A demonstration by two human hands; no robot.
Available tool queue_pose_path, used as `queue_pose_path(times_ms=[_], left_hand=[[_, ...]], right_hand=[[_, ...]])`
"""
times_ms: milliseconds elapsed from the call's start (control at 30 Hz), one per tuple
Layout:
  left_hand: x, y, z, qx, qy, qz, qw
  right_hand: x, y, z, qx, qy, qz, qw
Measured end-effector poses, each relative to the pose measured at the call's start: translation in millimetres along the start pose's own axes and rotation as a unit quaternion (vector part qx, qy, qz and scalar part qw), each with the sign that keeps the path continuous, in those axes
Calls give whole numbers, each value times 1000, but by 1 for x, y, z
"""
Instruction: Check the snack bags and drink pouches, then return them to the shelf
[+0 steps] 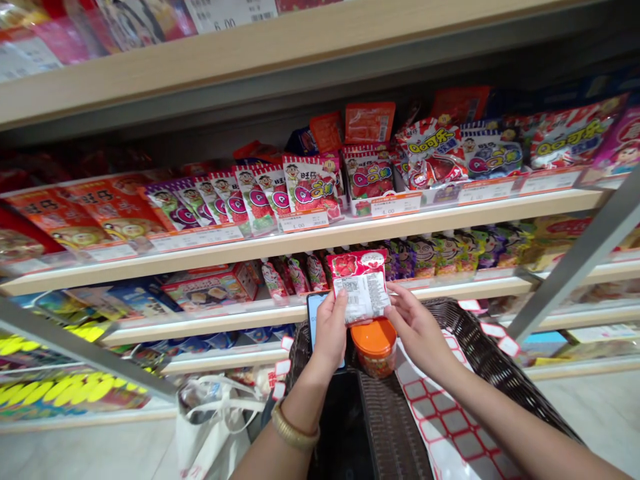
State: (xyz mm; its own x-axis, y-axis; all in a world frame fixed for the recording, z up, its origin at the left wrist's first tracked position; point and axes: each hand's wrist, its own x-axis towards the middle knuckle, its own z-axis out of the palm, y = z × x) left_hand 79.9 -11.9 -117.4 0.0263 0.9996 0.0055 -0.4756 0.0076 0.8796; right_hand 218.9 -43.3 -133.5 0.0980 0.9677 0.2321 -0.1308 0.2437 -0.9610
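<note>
Both hands hold a red and white candy packet (361,293) by its sides, with the printed back and barcode facing me. My left hand (331,330) grips its left edge, thumb in front. A phone (314,317) with a lit, light blue screen shows behind that hand; whether the fingers hold it too, I cannot tell. My right hand (415,327) pinches the packet's right edge. Just below the packet, a tub (375,350) with an orange lid stands in a dark woven basket (505,380).
A sheet of red-bordered labels (450,413) and a black flat object (345,427) lie at the basket. Ahead, a shelf (450,212) carries rows of candy packets (313,187) with price tags. Slanting grey posts (570,260) flank it. A white bag (213,427) is at lower left.
</note>
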Motion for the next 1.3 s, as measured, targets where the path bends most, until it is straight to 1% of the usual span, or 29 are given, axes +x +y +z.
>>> queue_pose_path(times_ms=[100, 200, 333, 400, 500, 600, 700, 800, 933, 1100, 1200, 1300], left_hand=[[0, -1, 0, -8, 6, -12, 1000], [-1, -1, 1, -8, 3, -22, 1000], [-1, -2, 2, -12, -7, -16, 1000], [-2, -2, 1, -12, -11, -11, 1000], [-2, -1, 1, -17, -14, -19, 1000], [-2, 0, 2, -19, -22, -19, 999], [-2, 0, 3, -7, -37, -2, 999], [-2, -2, 3, 15, -39, 5, 999], [0, -3, 1, 34, -23, -9, 999], [0, -1, 1, 20, -30, -33, 999], [-1, 1, 1, -4, -39, -36, 999], [-2, 1, -1, -14, -46, -39, 998]], right_hand=[[1, 0, -4, -70, -19, -7, 997], [2, -4, -9, -151, -22, -20, 988], [3, -8, -11, -202, -26, -22, 979], [4, -7, -12, -185, -31, -11, 982], [4, -6, -14, -110, -28, 1, 993], [5, -8, -16, -63, -16, -14, 998], [6, -9, -17, -70, -11, -34, 997], [5, -7, -18, -110, -19, -38, 993], [3, -7, -19, -199, -36, -41, 979], [4, -13, -19, -324, -41, -61, 943], [5, -15, -20, -360, -43, -71, 929], [5, -15, -20, -377, -41, -73, 923]])
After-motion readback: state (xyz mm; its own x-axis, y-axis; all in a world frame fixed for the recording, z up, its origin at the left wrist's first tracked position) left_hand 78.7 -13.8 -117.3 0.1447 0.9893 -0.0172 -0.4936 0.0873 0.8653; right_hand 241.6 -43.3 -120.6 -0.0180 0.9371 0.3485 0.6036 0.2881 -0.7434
